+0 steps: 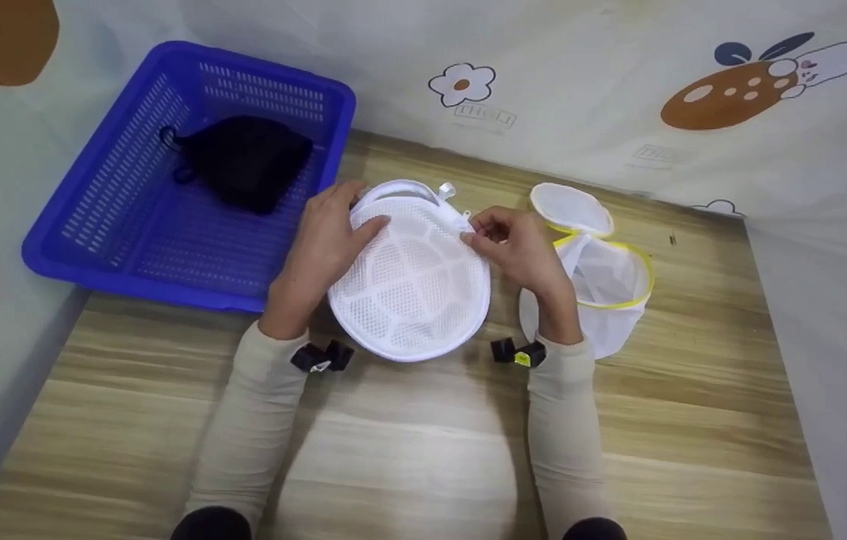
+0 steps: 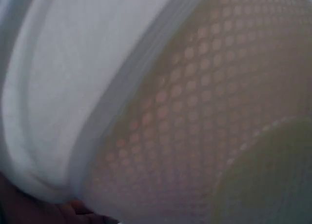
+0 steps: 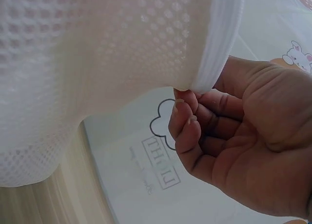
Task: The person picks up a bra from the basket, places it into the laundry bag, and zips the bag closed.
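Observation:
Both hands hold a round white mesh laundry bag (image 1: 409,289) upright above the table. My left hand (image 1: 323,244) grips its upper left rim, thumb on the near face and fingers behind. At the upper right, my right hand (image 1: 517,244) pinches the zippered edge; in the right wrist view its thumb is behind the white band (image 3: 225,38) and its fingertips (image 3: 181,109) curl at the lower edge. A gap shows along the top, with a small white tag (image 1: 446,190) sticking up. Mesh (image 2: 204,87) fills most of the left wrist view.
A blue plastic basket (image 1: 160,292) at the left contains a black cloth item (image 1: 247,161) with loops. Just right of my right hand, a white mesh bag with yellow trim (image 1: 611,330) stands on the wood-grain table (image 1: 693,420), its round lid (image 1: 572,208) flipped back. A printed wall covering (image 1: 581,60) borders the table.

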Tool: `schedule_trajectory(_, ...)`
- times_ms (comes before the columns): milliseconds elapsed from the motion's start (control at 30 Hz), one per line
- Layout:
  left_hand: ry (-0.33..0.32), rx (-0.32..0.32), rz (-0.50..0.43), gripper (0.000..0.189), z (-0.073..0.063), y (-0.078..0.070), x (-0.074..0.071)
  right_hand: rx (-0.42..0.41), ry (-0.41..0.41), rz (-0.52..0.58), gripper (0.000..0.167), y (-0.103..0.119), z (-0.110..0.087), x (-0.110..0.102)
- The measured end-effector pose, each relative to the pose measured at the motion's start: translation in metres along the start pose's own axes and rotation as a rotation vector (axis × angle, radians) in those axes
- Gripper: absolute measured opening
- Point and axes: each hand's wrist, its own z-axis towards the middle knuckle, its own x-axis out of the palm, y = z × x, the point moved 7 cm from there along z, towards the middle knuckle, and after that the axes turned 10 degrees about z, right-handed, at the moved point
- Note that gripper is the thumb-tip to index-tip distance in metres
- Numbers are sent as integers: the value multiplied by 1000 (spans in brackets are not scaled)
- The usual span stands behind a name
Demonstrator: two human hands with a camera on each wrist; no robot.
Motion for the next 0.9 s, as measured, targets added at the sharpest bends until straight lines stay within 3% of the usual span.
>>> schedule_trajectory(133,0,3,7,45,2,0,3,-4,-19,5,14,2,2,0)
schedule_trajectory(367,-48,1,-12,26,2,1,5,2,-51,43,15,0,3,3)
schedule_trajectory(633,-118,63,-67,13,2,1,5,50,-47,100,20,-6,3,5)
schedule_trajectory(767,-127,77,-86,11,1,2,5,46,-41,132,24,-6,4,6)
schedule_trajectory(900,-113,85,-90,11,1,1,6,50,-89,159,25,-8,5,6)
